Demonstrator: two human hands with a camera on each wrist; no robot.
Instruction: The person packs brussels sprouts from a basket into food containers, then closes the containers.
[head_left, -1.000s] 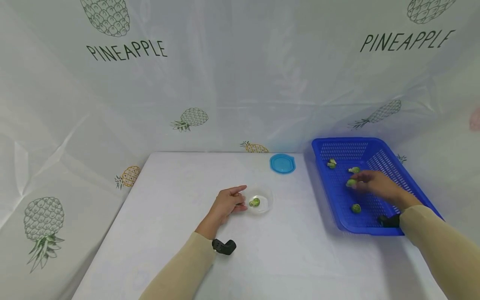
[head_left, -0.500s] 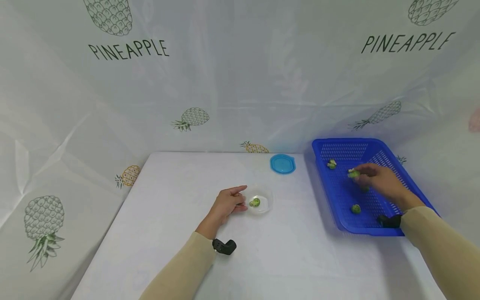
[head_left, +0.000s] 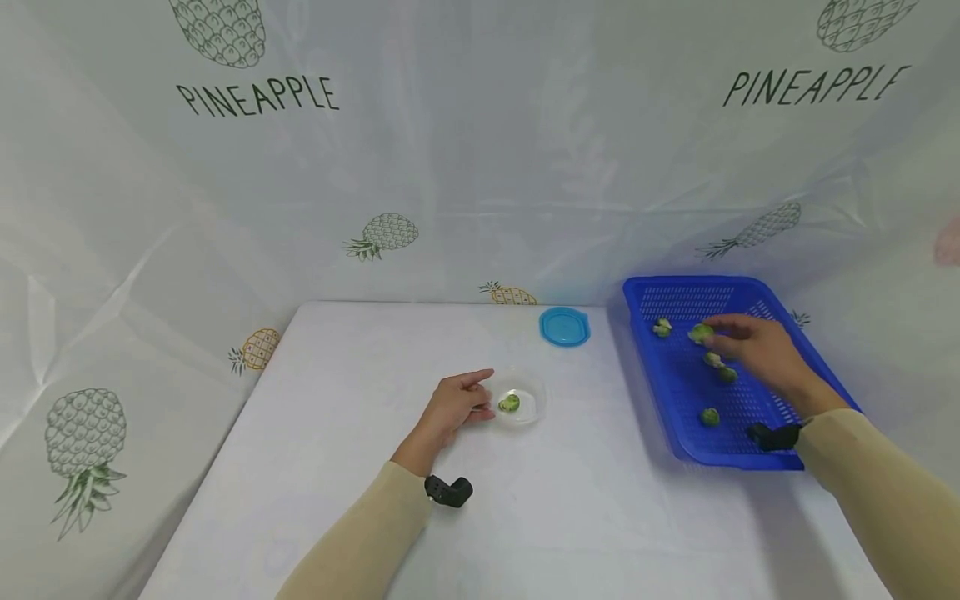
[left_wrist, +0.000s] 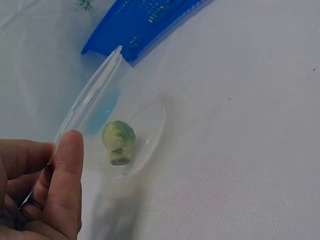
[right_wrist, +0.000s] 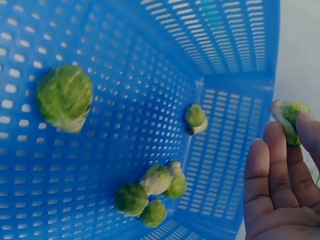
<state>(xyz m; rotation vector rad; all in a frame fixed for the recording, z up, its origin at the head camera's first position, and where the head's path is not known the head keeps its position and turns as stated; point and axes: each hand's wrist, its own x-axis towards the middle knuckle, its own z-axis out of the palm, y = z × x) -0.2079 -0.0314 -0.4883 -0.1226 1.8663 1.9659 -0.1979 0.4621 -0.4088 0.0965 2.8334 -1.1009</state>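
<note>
Between the thumb and fingers of our right hand [head_left: 761,354] we pinch a Brussels sprout [right_wrist: 289,116], glossy green with a pale stem end, over the blue basket [head_left: 738,460] of loose sprouts [right_wrist: 64,97]; our left hand [head_left: 453,406] pinches the clear bowl [head_left: 531,406] around one yellowish-green sprout [left_wrist: 119,140].

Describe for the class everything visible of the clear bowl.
The clear bowl is round and see-through, apparently thin plastic, with a distinct rim. It stands upright and uncovered on the white table, left of the blue basket in the head view. One Brussels sprout lies inside, on the bottom. The left hand holds the bowl at its rim.
</note>
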